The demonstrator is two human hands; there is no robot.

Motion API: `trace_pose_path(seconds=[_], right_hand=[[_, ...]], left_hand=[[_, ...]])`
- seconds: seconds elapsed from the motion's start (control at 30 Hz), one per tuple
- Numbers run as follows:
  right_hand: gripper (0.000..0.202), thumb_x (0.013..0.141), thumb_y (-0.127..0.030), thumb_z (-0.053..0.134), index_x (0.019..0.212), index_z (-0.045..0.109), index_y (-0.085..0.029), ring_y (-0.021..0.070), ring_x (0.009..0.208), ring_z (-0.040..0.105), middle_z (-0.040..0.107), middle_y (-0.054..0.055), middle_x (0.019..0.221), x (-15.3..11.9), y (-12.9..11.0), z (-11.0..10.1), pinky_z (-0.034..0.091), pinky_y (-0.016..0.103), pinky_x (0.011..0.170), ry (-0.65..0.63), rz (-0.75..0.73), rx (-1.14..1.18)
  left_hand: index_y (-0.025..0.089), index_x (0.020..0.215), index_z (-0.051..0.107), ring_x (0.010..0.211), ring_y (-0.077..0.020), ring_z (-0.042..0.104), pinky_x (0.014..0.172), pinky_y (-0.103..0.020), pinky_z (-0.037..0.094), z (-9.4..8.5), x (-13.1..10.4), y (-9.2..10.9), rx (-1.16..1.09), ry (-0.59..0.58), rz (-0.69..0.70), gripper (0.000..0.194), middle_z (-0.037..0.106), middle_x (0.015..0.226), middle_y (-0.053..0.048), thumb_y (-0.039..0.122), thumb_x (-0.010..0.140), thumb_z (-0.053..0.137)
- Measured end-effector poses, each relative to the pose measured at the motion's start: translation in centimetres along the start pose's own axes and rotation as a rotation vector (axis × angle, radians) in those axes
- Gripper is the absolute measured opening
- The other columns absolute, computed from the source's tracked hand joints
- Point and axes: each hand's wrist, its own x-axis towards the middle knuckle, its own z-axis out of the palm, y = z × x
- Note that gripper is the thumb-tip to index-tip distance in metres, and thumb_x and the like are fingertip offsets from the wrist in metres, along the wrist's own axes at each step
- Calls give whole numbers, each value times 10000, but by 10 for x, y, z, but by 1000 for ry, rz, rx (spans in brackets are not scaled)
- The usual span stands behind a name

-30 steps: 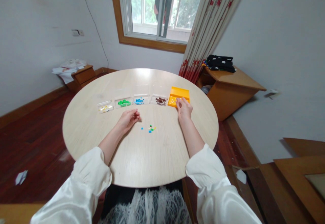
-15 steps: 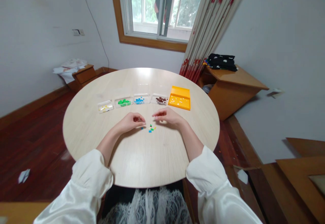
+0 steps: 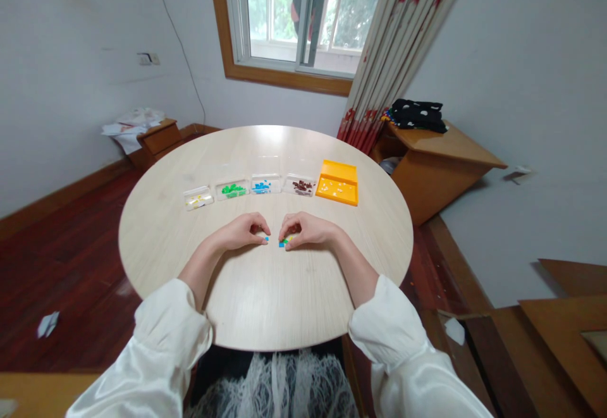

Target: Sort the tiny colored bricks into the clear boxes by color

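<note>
My left hand [image 3: 250, 229] rests low over the round table, its thumb and forefinger closed about a small blue brick [image 3: 266, 239]. Close to its right, my right hand [image 3: 306, 228] is curled over a little cluster of toy bricks, its fingertips down among them. A blue brick [image 3: 281, 245] shows at the near side of that cluster, with a green brick [image 3: 285, 240] and a yellow brick [image 3: 291, 238] partly covered by the fingers. What exactly the right fingertips pinch is hidden.
Along the far part of the table [image 3: 265, 304] stand clear boxes with yellow bricks [image 3: 199, 198], green bricks [image 3: 233, 190], blue bricks [image 3: 260, 187] and brown bricks [image 3: 302, 186]. An open orange case [image 3: 337, 184] with white pieces is at their right.
My right hand has come down and slightly left onto the brick cluster, now partly covering it. My left fingers have lowered to the blue brick beside them.
</note>
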Motion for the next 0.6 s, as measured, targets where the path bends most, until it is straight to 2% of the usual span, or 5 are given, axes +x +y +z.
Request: trace_pose_path(seconds=[0.3,0.43,0.6], right_hand=[[148,636,-188,754,782,737,-166,97,703,486,537,-2,745,2,-5,4,404,227,668,-3,14,-157],[111,671,-193,721,778,736,-165,97,682,486,547,-1,725,3,-5,5,400,228,661,-6,5,-184],[128,735,-246,645,756,699,-132,105,682,516,587,18,733,5,0,9,409,240,662,69,50,-91]], left_hand=[[159,715,685,645,-109,471,621,-242,397,1,0,3,5,17,4,152,569,762,-23,290,656,638],[150,716,679,605,-111,461,590,-245,374,3,2,5,-15,48,-21,174,578,671,-12,309,675,621],[142,726,617,583,-115,486,578,-250,380,6,7,4,-207,189,-79,205,585,622,-6,336,659,620]])
